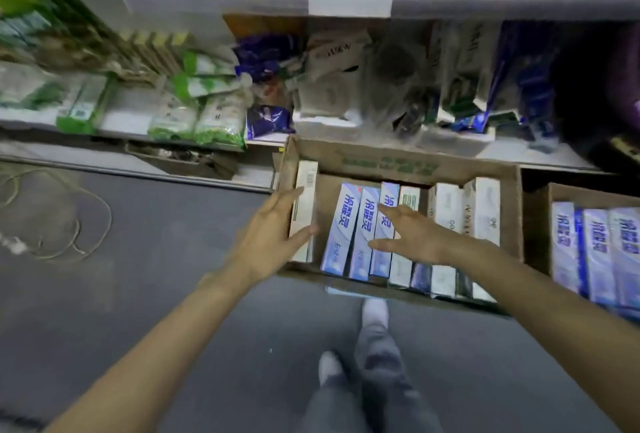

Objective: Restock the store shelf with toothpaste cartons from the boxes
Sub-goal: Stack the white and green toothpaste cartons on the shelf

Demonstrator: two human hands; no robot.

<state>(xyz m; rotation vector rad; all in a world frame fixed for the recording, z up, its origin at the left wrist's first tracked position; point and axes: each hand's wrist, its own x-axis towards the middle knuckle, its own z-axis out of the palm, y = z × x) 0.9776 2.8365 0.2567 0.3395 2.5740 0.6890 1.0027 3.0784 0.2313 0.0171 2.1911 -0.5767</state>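
Far to the left of the cardboard box (381,159), a loose cord (69,224) lies coiled on the grey floor (156,294). Behind the box and to its left, the shelf (121,117) carries green packets (214,120). At the box's left wall our left hand (273,231) clasps a white carton (306,197) that stands on edge inside the box, with the thumb across its face and the fingers at its far side. In the middle of the box a row of blue toothpaste cartons (346,224) leans side by side. Our right hand (412,235) is spread over them with straight fingers and holds nothing; its forefinger reaches the third blue carton. Pale cartons (486,207) fill the box's right end. Just to the right of the box, a second box (588,192) holds more blue cartons (595,245).
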